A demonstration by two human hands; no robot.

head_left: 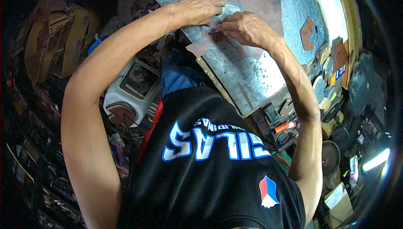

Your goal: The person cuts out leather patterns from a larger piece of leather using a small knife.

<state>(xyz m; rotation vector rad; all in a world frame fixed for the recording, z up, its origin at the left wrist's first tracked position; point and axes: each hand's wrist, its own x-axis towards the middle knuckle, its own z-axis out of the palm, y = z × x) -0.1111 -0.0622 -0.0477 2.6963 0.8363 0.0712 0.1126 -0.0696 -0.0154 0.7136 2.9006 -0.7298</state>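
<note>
My left hand (199, 7) lies palm down with its fingers stretched out, pressing on a pale, flat, template-like piece (229, 9). Facing it, my right hand (247, 26) is closed, fingertips pinched at the near edge of that piece. Whatever the right fingers grip is too small and hidden to name. Beneath and around both hands is thin brown leather-like sheet; a large brown sheet (258, 0) spreads beyond the right hand. A cut scrap (196, 49) hangs over the table edge, below the left hand.
The metal-topped table (252, 80) has a worn wooden edge. Another brown offcut (307, 33) lies at its right. Tools and shaped pieces crowd the right side, including an orange-handled tool (284, 127). A white plastic-cased appliance (133, 90) and cardboard boxes (56, 44) stand left.
</note>
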